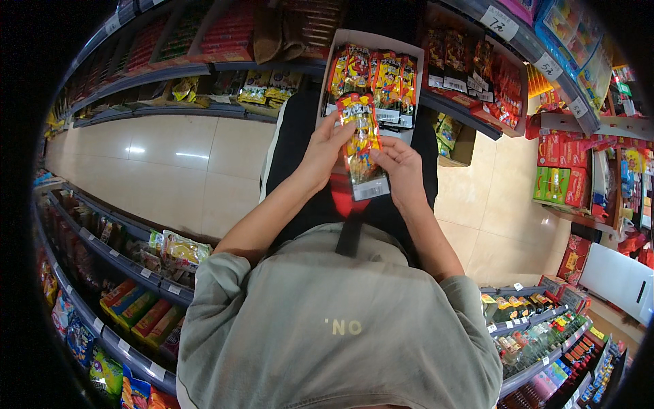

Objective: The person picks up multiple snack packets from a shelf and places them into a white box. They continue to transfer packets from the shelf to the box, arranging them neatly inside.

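Both my hands hold one snack packet (361,148), a yellow, red and black plastic sachet with a barcode strip at its lower end. My left hand (327,148) pinches its left edge near the top, thumb across the front. My right hand (401,161) grips the right edge lower down, thumb on the front. Just beyond the packet is an open white cardboard box (420,66), filled with upright rows of similar sachets (388,84). The box's near side is partly hidden behind the held packet and my hands. My legs (291,148) are under the box's near end.
A shelf rack with boxed sachets (457,59) stands beyond, its lower shelf edge (168,84) running left. Another snack shelf (127,255) lies behind to the left. Bottle shelves (531,332) stand at lower right. A cardboard box (457,148) sits on the tiled floor (168,163).
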Demonstrator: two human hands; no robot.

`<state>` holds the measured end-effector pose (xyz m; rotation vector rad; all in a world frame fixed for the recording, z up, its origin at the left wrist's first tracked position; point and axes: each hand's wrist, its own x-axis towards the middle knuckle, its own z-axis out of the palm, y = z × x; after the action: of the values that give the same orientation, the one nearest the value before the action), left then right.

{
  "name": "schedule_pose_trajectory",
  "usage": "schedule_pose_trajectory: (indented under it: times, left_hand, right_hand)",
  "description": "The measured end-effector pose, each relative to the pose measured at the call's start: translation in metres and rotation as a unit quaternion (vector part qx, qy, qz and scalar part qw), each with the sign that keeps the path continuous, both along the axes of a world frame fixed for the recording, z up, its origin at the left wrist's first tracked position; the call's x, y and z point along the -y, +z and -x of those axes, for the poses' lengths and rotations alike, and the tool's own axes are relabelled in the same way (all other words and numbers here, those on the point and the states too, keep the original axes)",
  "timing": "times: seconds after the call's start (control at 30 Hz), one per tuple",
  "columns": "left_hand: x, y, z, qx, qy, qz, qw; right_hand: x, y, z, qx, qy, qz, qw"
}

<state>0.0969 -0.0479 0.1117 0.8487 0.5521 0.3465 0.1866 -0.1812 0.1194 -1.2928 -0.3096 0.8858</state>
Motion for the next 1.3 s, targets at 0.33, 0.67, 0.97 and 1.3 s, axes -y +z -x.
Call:
schedule_pose_trajectory:
  times: [0.33,0.67,0.97,1.3]
  left_hand:
    - [0.002,-0.023,0.021,-0.031,-0.037,-0.030,0.998]
    - [0.007,-0.035,0.032,-0.054,-0.022,-0.083,0.995]
    - [0.005,-0.043,0.038,-0.065,-0.007,-0.083,0.994]
    - [0.006,-0.049,0.043,-0.084,-0.040,-0.077,0.993]
  right_hand:
    - [-0.081,-0.027,-0.085,0.082,-0.111,0.004,0.990]
    - [-0.094,-0.051,-0.097,0.660,-0.082,0.281,0.692]
    - [-0.032,-0.002,-0.090,0.569,0.202,0.331,0.726]
    - [-0.018,-0.036,-0.060,0.683,0.343,0.358,0.536]
